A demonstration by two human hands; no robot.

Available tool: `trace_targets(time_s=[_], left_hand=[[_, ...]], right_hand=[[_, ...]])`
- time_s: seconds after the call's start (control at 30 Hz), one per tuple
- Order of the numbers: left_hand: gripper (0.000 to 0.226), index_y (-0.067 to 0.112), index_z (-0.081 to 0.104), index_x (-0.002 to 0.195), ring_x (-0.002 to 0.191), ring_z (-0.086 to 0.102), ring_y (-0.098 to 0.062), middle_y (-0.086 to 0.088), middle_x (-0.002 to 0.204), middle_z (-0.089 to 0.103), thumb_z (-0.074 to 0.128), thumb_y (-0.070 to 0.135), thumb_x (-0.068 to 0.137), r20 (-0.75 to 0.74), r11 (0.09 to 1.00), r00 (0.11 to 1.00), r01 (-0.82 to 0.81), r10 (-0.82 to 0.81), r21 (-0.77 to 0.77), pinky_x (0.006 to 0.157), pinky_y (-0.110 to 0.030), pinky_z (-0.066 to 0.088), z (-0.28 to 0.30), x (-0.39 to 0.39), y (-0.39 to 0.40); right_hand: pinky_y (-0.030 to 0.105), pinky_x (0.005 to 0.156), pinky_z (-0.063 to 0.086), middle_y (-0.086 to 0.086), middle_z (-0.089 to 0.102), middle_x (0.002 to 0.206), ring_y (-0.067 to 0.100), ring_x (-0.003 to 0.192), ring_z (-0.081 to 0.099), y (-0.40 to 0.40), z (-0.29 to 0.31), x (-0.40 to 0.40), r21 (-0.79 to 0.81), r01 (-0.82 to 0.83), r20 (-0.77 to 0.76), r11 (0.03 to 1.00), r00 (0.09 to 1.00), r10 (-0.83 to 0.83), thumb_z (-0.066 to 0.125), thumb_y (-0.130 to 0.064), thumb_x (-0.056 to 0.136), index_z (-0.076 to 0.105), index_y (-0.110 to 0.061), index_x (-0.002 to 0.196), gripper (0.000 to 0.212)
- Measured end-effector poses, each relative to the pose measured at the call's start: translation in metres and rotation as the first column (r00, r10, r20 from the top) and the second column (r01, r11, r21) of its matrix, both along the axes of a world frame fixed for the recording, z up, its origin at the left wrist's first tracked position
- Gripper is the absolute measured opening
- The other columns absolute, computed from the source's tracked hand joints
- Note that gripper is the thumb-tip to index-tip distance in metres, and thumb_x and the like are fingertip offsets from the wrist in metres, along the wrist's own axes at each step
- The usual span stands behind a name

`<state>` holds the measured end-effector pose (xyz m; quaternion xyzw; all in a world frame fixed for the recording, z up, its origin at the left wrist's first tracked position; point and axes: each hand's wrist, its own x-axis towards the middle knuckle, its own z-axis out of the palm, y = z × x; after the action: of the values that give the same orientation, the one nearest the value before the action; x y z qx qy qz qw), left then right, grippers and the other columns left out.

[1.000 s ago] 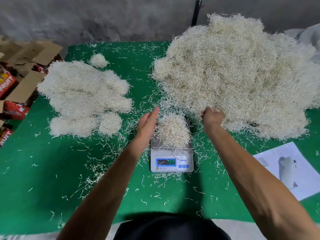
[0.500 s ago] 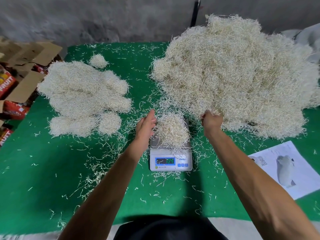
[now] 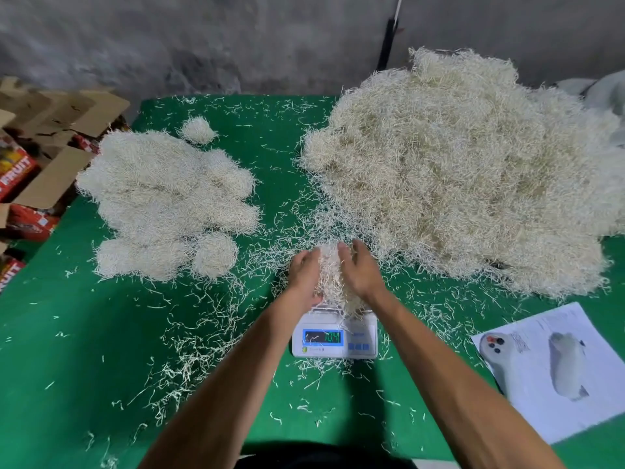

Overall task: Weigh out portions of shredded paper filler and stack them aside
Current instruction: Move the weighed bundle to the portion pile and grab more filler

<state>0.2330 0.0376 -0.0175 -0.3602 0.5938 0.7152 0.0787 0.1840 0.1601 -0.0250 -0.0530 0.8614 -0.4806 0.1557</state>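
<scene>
Flanking the scale (image 3: pixel 334 336), bulk heap (image 3: pixel 466 170) right, weighed portions (image 3: pixel 165 204) left.

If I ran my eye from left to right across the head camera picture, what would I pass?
Open brown cardboard boxes → flat heap of weighed pale paper-shred portions → left hand → right hand → big loose mound of shredded paper → white printed sheet.
</scene>
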Motion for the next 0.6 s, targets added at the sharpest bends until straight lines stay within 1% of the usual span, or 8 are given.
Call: trace_targets(time_s=[0.1, 0.17, 0.27, 0.3, 0.37, 0.47, 0.5, 0.6], left_hand=[[0.059, 0.020, 0.038, 0.147, 0.131, 0.051, -0.031, -0.013, 0.147, 0.046, 0.047, 0.055, 0.101, 0.033, 0.992, 0.999, -0.034, 0.030, 0.124, 0.107, -0.054, 0.046, -0.006, -0.015, 0.012], [0.056, 0.009, 0.058, 0.132, 0.113, 0.064, -0.029, -0.016, 0.117, 0.068, 0.044, 0.054, 0.103, 0.037, 0.947, 0.989, -0.151, 0.147, 0.283, 0.097, -0.045, 0.054, -0.003, -0.018, 0.005], [0.062, 0.005, 0.066, 0.118, 0.113, 0.065, -0.036, -0.023, 0.100, 0.075, 0.041, 0.059, 0.101, 0.042, 0.813, 0.971, -0.220, 0.235, 0.539, 0.071, -0.041, 0.060, 0.000, -0.015, -0.023], [0.061, 0.004, 0.063, 0.121, 0.117, 0.062, -0.037, -0.026, 0.106, 0.073, 0.043, 0.058, 0.099, 0.051, 0.763, 0.964, -0.240, 0.263, 0.600, 0.069, -0.042, 0.061, 0.002, -0.013, -0.032], [0.058, 0.002, 0.056, 0.130, 0.124, 0.060, -0.035, -0.025, 0.124, 0.066, 0.054, 0.048, 0.095, 0.041, 0.686, 0.972, -0.192, 0.230, 0.702, 0.087, -0.046, 0.060, 0.011, -0.009, -0.043], [0.042, 0.005, 0.055, 0.128, 0.119, 0.062, -0.029, -0.016, 0.127, 0.063, 0.056, 0.031, 0.096, -0.103, 0.793, 0.991, -0.003, 0.082, 0.609, 0.106, -0.047, 0.049, 0.044, -0.022, -0.052], [0.035, 0.008, 0.058, 0.120, 0.114, 0.064, -0.026, -0.012, 0.123, 0.063, 0.057, 0.030, 0.093, -0.123, 0.829, 0.986, -0.023, 0.111, 0.558, 0.105, -0.045, 0.050, 0.048, -0.026, -0.058], [0.033, 0.009, 0.062, 0.102, 0.077, 0.072, -0.021, -0.008, 0.090, 0.069, 0.042, 0.035, 0.102, -0.199, 0.854, 0.919, -0.213, 0.341, 0.475, 0.066, -0.028, 0.060, 0.052, -0.029, -0.077]], right_hand=[[0.052, 0.119, 0.039, 0.017, 0.038, 0.161, 0.031, 0.147, 0.041, -0.029, -0.012, 0.020, -0.064, 0.012, 0.072, 0.998, 0.997, -0.007, 0.043, -0.051, 0.108, 0.027, -0.005, 0.160, 0.071], [0.045, 0.103, 0.053, 0.004, 0.066, 0.133, 0.016, 0.122, 0.062, -0.042, -0.015, 0.030, -0.175, -0.009, 0.006, 0.985, 1.000, 0.010, 0.047, -0.041, 0.108, 0.057, -0.011, 0.138, 0.044], [0.020, 0.082, 0.044, -0.014, 0.064, 0.091, -0.001, 0.088, 0.058, -0.061, 0.000, 0.028, -0.229, -0.057, -0.254, 0.972, 0.967, -0.003, 0.053, -0.037, 0.105, 0.071, -0.021, 0.098, 0.025], [0.014, 0.080, 0.042, -0.014, 0.061, 0.091, 0.000, 0.088, 0.057, -0.067, 0.010, 0.024, -0.225, -0.090, -0.318, 0.970, 0.948, 0.014, 0.056, -0.041, 0.103, 0.071, -0.022, 0.095, 0.025], [0.013, 0.090, 0.042, -0.010, 0.059, 0.104, -0.001, 0.100, 0.055, -0.077, 0.020, 0.009, -0.169, -0.161, -0.439, 0.972, 0.896, 0.072, 0.062, -0.046, 0.099, 0.069, -0.021, 0.101, 0.026], [0.036, 0.118, 0.031, -0.002, 0.050, 0.147, 0.011, 0.138, 0.042, -0.079, 0.028, -0.016, -0.083, -0.123, -0.432, 0.989, 0.899, 0.075, 0.058, -0.052, 0.101, 0.065, -0.023, 0.129, 0.041], [0.042, 0.123, 0.026, 0.001, 0.046, 0.155, 0.015, 0.144, 0.039, -0.080, 0.032, -0.018, -0.124, -0.119, -0.372, 0.985, 0.926, 0.065, 0.051, -0.054, 0.103, 0.061, -0.024, 0.137, 0.047], [0.050, 0.119, 0.037, 0.003, 0.055, 0.147, 0.017, 0.139, 0.047, -0.102, 0.040, -0.005, -0.209, -0.300, -0.394, 0.931, 0.897, 0.200, 0.039, -0.037, 0.103, 0.059, -0.018, 0.141, 0.047]])
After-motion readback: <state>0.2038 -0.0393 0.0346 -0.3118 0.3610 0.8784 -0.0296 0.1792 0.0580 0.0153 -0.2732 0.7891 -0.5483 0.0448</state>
